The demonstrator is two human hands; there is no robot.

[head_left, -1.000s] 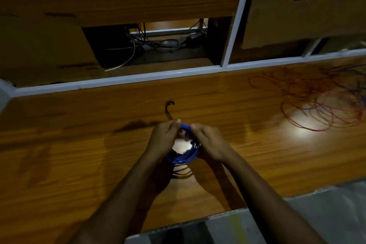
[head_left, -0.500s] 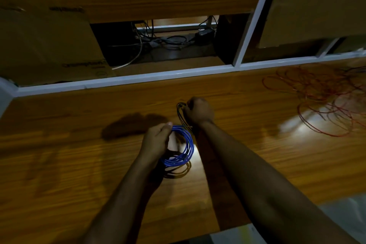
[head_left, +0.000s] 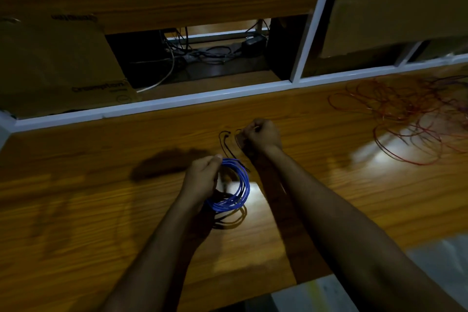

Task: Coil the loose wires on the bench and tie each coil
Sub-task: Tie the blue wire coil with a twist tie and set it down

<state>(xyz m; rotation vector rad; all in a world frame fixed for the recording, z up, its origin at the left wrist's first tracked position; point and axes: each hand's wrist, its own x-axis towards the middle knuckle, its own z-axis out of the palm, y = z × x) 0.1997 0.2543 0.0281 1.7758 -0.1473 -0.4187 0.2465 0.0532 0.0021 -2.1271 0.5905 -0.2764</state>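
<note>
In the head view, the blue wire coil point(head_left: 231, 191) was held upright just above the bench point(head_left: 76, 197) by the left hand point(head_left: 201, 180), fingers curled round its near-left side. Just beyond it, the right hand point(head_left: 263, 133) was closed on 1 of the black ties point(head_left: 225, 143), whose long axis ran toward the coil. Red loose wires point(head_left: 405, 114) lay well apart, to the right.

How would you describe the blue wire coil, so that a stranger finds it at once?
Look at the long wooden bench, near its middle. There the left hand holds the blue wire coil. It is a neat round bundle, unlike the loose red wires spread at the far right.
</note>
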